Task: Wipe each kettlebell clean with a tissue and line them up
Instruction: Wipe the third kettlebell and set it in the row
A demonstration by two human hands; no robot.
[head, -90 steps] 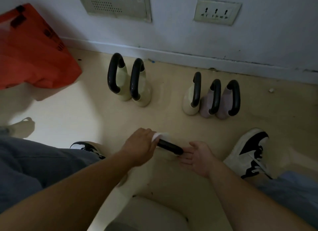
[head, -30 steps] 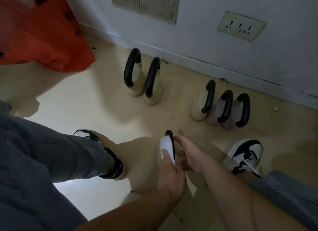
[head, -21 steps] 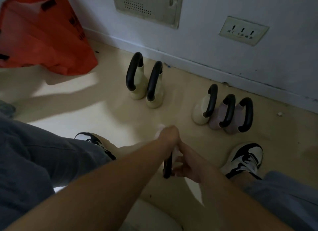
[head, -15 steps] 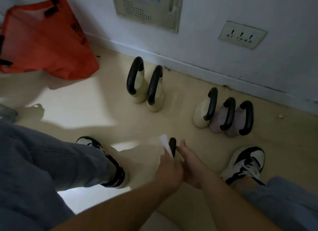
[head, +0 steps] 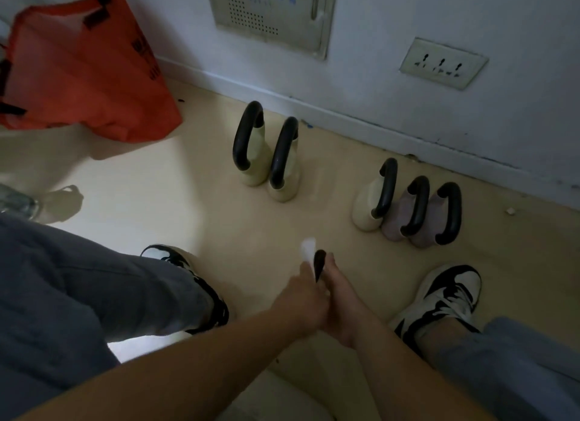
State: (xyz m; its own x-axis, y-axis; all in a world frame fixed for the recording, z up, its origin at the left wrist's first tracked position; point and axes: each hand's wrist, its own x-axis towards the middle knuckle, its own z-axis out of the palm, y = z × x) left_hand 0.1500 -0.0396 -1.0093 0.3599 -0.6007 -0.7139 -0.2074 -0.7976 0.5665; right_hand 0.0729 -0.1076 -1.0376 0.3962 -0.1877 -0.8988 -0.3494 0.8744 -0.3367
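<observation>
Looking down at a beige floor (head: pixel 188 201) between my two sneakers. My left hand (head: pixel 301 298) pinches a white tissue (head: pixel 307 251) against a black kettlebell handle (head: pixel 319 262). My right hand (head: pixel 340 301) presses flat on the handle's other side; how far its fingers curl I cannot tell. The body of that kettlebell is hidden. At twelve o'clock stand two cream kettlebells (head: pixel 266 160), touching. At two o'clock, a row of three smaller kettlebells (head: pixel 408 210) sits near the wall.
</observation>
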